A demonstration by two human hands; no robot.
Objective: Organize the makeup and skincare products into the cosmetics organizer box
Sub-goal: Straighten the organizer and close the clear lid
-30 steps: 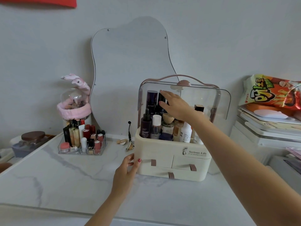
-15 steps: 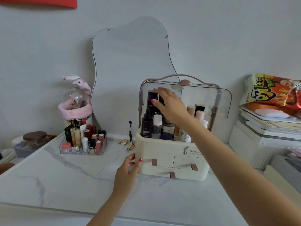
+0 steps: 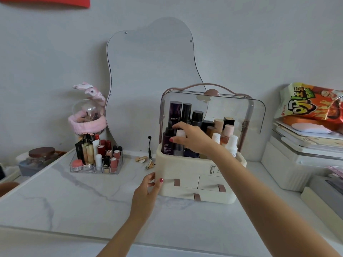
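The cream organizer box point(image 3: 185, 171) with three drawers stands on the marble table, its clear hinged lid point(image 3: 232, 108) raised. Its top compartment is packed with upright bottles: tall dark ones point(image 3: 175, 112) at the back, a black dropper bottle point(image 3: 168, 140) at front left, pale ones on the right. My right hand point(image 3: 193, 138) reaches into the front left of the compartment, thumb and fingers closed around a small white-capped bottle point(image 3: 181, 133). My left hand point(image 3: 146, 193) grips the box's front left corner, thumb on the front face.
A clear acrylic tray point(image 3: 96, 156) of lipsticks and small tubes sits left of the box. Hair clips point(image 3: 141, 158) lie between them. A wavy mirror point(image 3: 148, 71) leans on the wall. White bins point(image 3: 287, 167) and a snack bag point(image 3: 311, 104) crowd the right.
My right hand has come down and forward from the tall dark bottles at the back to the white-capped bottle at the front left. My left hand stays on the box corner.
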